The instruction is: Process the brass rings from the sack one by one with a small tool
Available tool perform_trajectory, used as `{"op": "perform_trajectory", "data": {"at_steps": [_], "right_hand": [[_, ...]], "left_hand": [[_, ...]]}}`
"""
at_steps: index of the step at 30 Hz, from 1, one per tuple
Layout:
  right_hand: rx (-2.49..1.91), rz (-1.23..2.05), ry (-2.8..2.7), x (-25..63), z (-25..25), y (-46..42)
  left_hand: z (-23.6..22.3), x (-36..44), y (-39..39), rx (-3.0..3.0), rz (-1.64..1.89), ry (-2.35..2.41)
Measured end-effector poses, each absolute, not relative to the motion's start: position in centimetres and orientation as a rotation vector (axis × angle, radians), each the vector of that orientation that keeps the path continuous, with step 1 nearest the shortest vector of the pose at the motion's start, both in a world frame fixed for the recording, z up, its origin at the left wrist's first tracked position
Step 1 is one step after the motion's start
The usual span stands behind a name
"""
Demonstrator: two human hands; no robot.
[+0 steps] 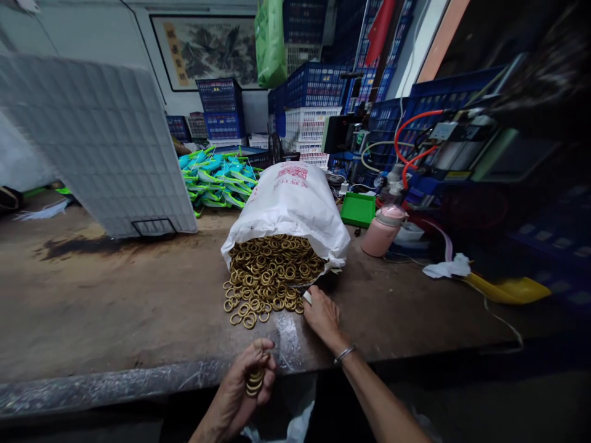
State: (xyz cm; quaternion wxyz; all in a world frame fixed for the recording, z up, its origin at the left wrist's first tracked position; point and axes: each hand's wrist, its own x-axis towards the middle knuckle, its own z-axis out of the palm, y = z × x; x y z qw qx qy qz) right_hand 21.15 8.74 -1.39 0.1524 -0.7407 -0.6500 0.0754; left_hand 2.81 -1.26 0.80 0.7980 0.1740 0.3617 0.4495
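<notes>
A white woven sack point(295, 206) lies on its side on the workbench, its mouth facing me. Brass-coloured rings point(270, 271) spill from it onto the wood in a heap. My left hand point(247, 378), at the bench's front edge, is curled around several of these rings. At the right side of the heap is my right hand point(322, 312), its fingers bent down beside the rings, with a white band on one finger. Whether those fingertips pinch a ring is hidden. A metal bracelet point(345, 354) circles my right wrist. Below my hands, a pale plastic bag point(302, 421) shows partly.
A pale ribbed panel point(111, 147) stands at the left. Bright green and blue items point(221, 175) are piled behind the sack. To the right are a green tray point(359, 210), a pink bottle point(383, 231) and a machine with red hoses point(455, 144). Stacked crates point(314, 123) fill the back.
</notes>
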Motion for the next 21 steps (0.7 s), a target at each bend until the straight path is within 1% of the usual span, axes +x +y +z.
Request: {"op": "perform_trajectory", "data": {"at_steps": [5,10,13,17,21], "right_hand": [[-2.109,0.201,-1.832,21.2,-1.6,8.6],[-1.913,0.234,-1.799,20.9,-1.4,7.7],[-1.712,0.369,-1.815,20.1,-1.0,6.8],[-1.392,0.606,-1.859,18.4,-0.5,5.0],[-1.233,0.763,-1.896,16.7,0.0,3.4]], "left_hand": [[0.0,2.3,-0.8,0.187,1.002,0.764],[0.3,2.4,-0.3,0.236,1.008,0.829],[0.5,2.7,0.1,0.368,1.014,0.864],[0.6,2.9,0.6,0.637,1.074,1.054],[0.6,2.9,0.6,0.877,1.048,1.190]]}}
